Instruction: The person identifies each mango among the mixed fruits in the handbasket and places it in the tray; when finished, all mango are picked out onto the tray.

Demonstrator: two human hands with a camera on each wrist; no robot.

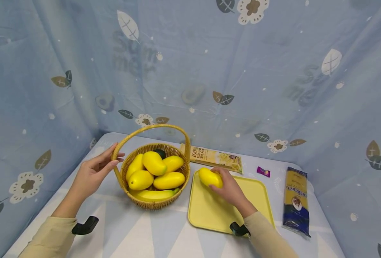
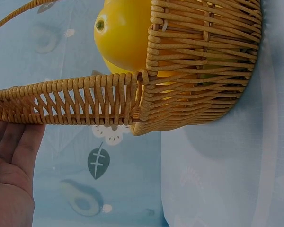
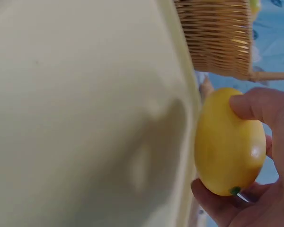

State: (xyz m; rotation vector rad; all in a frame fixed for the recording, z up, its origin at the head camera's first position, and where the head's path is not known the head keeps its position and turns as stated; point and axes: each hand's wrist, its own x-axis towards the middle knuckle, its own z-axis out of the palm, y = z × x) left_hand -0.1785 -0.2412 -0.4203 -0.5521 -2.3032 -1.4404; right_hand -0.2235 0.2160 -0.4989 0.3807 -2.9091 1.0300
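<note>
Both hands [image 1: 90, 175] [image 1: 229, 188] forward, well apart
</note>
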